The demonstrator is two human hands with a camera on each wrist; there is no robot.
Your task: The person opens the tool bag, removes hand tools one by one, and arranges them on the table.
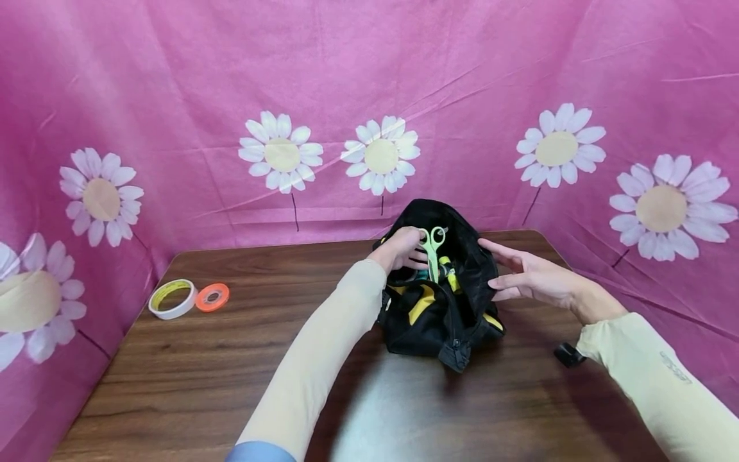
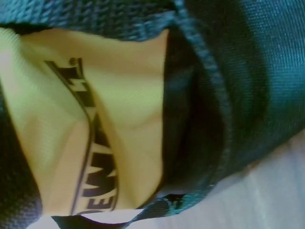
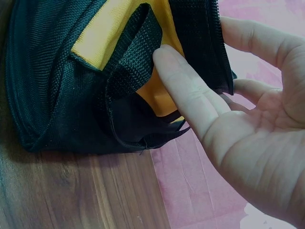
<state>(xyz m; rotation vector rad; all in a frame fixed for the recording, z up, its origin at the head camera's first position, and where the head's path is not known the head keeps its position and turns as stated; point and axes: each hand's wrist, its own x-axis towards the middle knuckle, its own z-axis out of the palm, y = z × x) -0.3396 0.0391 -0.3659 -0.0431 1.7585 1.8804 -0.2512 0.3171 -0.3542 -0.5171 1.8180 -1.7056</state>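
Apparently the nearer left hand (image 1: 401, 249) had its grip clamped on green scissors (image 1: 432, 260), upright in the DEWALT bag (image 1: 402, 335) right of centre, the right hand (image 1: 537, 280) spread against it.

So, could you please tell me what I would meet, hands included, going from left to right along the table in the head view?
White tape roll, orange tape roll, left hand, scissors, right hand.
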